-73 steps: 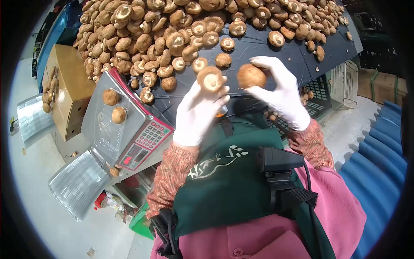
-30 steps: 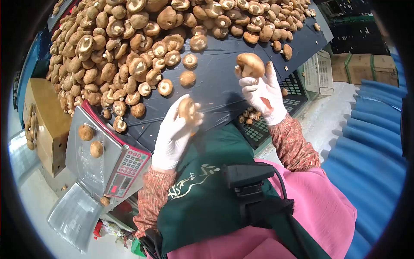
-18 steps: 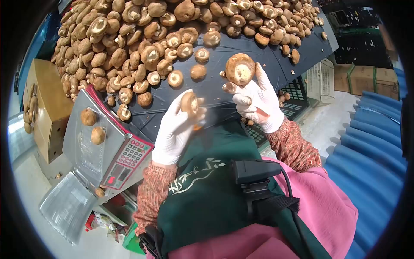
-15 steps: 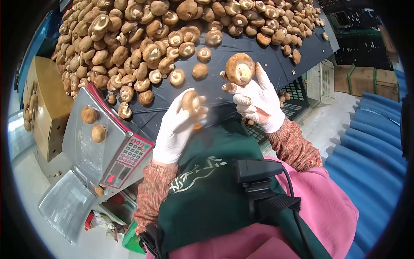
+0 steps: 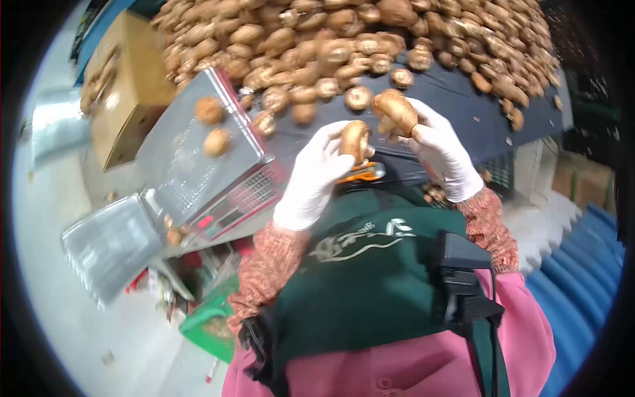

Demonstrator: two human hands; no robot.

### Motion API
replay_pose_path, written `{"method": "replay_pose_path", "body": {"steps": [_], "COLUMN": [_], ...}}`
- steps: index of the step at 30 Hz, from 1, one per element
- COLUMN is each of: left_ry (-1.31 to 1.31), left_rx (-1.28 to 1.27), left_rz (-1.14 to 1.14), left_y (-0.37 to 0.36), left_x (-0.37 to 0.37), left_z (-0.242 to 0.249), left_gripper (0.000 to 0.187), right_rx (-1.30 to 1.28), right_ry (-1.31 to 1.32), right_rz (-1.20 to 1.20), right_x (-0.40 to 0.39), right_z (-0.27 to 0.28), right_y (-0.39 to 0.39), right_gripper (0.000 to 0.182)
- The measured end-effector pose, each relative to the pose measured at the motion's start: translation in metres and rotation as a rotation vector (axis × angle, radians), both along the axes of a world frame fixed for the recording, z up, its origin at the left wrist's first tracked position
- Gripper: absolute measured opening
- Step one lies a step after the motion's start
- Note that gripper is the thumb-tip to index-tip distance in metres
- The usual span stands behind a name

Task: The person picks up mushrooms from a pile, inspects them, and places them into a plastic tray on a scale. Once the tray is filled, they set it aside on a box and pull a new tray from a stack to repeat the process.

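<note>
Both my hands wear white gloves and hover over the dark table's near edge. My left hand [image 5: 314,175] grips a brown shiitake mushroom [image 5: 354,141] between thumb and fingers, its cap tipped on edge. Close by, my right hand [image 5: 444,149] holds a larger shiitake mushroom [image 5: 395,111] with its cap side toward me. The two mushrooms are a small gap apart. Beneath my hands lies an orange utility knife [image 5: 364,173], partly hidden by the left glove. A big heap of shiitake mushrooms [image 5: 311,49] covers the table's far side.
Left of my hands stands a scale [image 5: 192,152] with two mushrooms on its tray. Beyond it is a cardboard box [image 5: 142,79] with mushrooms. A green crate [image 5: 211,324] sits low at left. Blue corrugated sheeting [image 5: 575,284] lies at right.
The whole view has shifted, so the scene sits further right. My hands have come closer together. The right-hand mushroom has turned from its underside to its cap. More of the knife shows.
</note>
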State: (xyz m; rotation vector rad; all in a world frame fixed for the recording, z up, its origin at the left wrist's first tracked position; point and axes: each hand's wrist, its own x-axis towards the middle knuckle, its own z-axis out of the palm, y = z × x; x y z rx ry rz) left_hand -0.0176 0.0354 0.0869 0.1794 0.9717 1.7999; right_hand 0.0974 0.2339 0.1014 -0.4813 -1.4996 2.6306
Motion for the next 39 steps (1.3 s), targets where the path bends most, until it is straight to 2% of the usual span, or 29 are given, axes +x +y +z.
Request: {"method": "replay_pose_path", "body": {"steps": [1,2,3,5,7,9,13,18,21,22,25,26,29,32,33,35,36,37,39], "left_ry": [0.064,0.139,0.216,0.408,0.671,1.139,1.403,1.366,1.360,1.359,1.350,1.329,1.352,1.421,1.422,1.434,1.465,1.412,1.486], "left_rx": [-0.006,-0.052,-0.091,-0.226,-0.430,-0.749,-0.977,-1.032,-1.051,-1.045,-1.047,-1.058,-1.084,-1.058,-1.061,-1.039,-1.038,-0.991,-0.904], "left_rz": [0.047,0.147,0.243,0.408,0.630,0.727,0.776,0.838,0.830,0.829,0.792,0.762,0.692,0.680,0.657,0.674,0.707,0.750,0.776], "left_y": [-0.014,-0.028,-0.040,-0.068,-0.095,-0.122,-0.155,-0.166,-0.170,-0.170,-0.172,-0.174,-0.179,-0.179,-0.179,-0.177,-0.178,-0.179,-0.176], "left_x": [-0.007,-0.012,-0.017,-0.030,-0.038,-0.054,-0.073,-0.092,-0.102,-0.105,-0.117,-0.121,-0.128,-0.130,-0.130,-0.129,-0.129,-0.123,-0.114], "left_z": [0.001,0.005,0.009,0.018,0.021,0.010,0.001,-0.018,-0.026,-0.028,-0.035,-0.038,-0.042,-0.041,-0.042,-0.034,-0.036,-0.032,-0.020], "left_gripper": [0.060,0.060,0.060,0.062,0.065,0.065,0.059,0.053,0.051,0.051,0.049,0.049,0.048,0.048,0.052,0.057,0.061,0.053,0.041], "right_rx": [0.191,0.205,0.483,0.834,0.921,0.977,1.147,1.350,1.497,1.450,1.581,1.571,1.481,1.242,0.867,0.392,-0.002,-0.296,-0.513], "right_ry": [-0.039,-0.076,-0.013,0.069,0.224,0.330,0.464,0.564,0.428,0.407,0.545,0.482,0.407,0.050,-0.175,-0.163,-0.105,-0.040,0.028], "right_rz": [0.027,0.028,-0.009,0.004,-0.014,-0.023,-0.040,-0.062,0.056,0.128,0.018,-0.005,-0.093,-0.188,-0.172,-0.219,-0.254,-0.288,-0.313], "right_x": [-0.013,-0.029,-0.045,-0.073,-0.102,-0.126,-0.163,-0.211,-0.226,-0.227,-0.221,-0.216,-0.191,-0.148,-0.136,-0.117,-0.113,-0.108,-0.105], "right_z": [0.001,0.008,-0.001,0.001,-0.008,-0.019,-0.022,-0.025,-0.034,-0.036,-0.031,-0.025,-0.013,-0.030,-0.029,-0.040,-0.038,-0.040,-0.043], "right_y": [-0.008,-0.019,-0.032,-0.054,-0.082,-0.107,-0.146,-0.176,-0.181,-0.181,-0.181,-0.177,-0.145,-0.114,-0.107,-0.085,-0.083,-0.079,-0.071], "right_gripper": [0.062,0.063,0.063,0.062,0.060,0.058,0.054,0.046,0.046,0.038,0.032,0.030,0.029,0.029,0.029,0.042,0.057,0.062,0.060]}}
